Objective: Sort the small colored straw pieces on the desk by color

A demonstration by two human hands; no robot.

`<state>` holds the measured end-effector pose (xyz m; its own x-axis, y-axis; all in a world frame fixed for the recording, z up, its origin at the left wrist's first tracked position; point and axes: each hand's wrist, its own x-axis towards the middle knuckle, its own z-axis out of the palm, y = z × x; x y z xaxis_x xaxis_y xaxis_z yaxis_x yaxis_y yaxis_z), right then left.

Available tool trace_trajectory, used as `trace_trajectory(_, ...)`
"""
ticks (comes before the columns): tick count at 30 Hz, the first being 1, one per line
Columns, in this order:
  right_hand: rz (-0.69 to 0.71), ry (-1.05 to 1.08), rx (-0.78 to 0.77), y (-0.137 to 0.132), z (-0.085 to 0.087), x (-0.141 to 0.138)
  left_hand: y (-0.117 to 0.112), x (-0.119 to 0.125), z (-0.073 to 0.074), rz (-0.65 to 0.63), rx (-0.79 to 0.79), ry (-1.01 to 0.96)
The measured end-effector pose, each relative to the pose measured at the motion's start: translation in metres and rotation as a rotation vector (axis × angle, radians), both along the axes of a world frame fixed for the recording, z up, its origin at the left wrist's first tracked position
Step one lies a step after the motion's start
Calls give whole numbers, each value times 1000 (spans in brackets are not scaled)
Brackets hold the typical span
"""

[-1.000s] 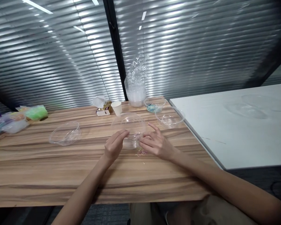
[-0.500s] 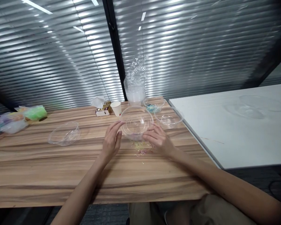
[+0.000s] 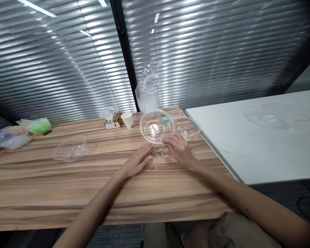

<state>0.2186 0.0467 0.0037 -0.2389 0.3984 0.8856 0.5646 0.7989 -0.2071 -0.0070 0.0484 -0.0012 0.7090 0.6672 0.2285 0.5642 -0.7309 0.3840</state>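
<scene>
My right hand (image 3: 179, 150) grips the near rim of a clear round plastic lid or shallow bowl (image 3: 157, 126); which of the two it is I cannot tell. It is held raised and tilted above the wooden table. Below it lies a loose patch of thin yellow and pink shreds (image 3: 158, 159). My left hand (image 3: 138, 160), fingers stretched out, rests at the left side of these shreds and holds nothing. Behind and to the right stand a clear bowl (image 3: 187, 134) and another clear container with blue-green contents (image 3: 165, 119).
A clear bowl (image 3: 71, 148) stands on the wooden table (image 3: 93, 193) at left. Colourful bags (image 3: 38, 126) lie at far left. Tissue box (image 3: 113, 122), paper cup (image 3: 127, 120) and a plastic-wrapped stack (image 3: 148, 100) line the back. A white table (image 3: 274, 151) adjoins on the right, holding clear containers.
My left hand has let go of the clear lid or bowl and moved down to the shreds. My right hand has lifted and tilted it slightly to the right, uncovering more shreds.
</scene>
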Motion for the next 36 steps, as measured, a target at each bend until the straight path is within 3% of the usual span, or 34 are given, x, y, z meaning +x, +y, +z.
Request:
trace_trajectory(3,-10,-27,-9,1,-3,0,-5,-1,2,-84,-9,164)
trace_trajectory(9,-9,-65,-28,-1,-4,-2,-2,-11,-9,-25,76,240)
trace_trajectory(14,4,-109,-21,-4,-3,-3,5,-18,-9,57,56,171)
trace_trajectory(18,-10,-108,-34,-3,-5,-2,8,-15,-7,107,3,-19)
trace_trajectory(22,-11,-117,-34,-1,-7,-2,14,-12,-9,175,51,-194)
trace_trajectory(36,-25,-160,-60,11,-15,-3,18,-9,-10,268,188,-169)
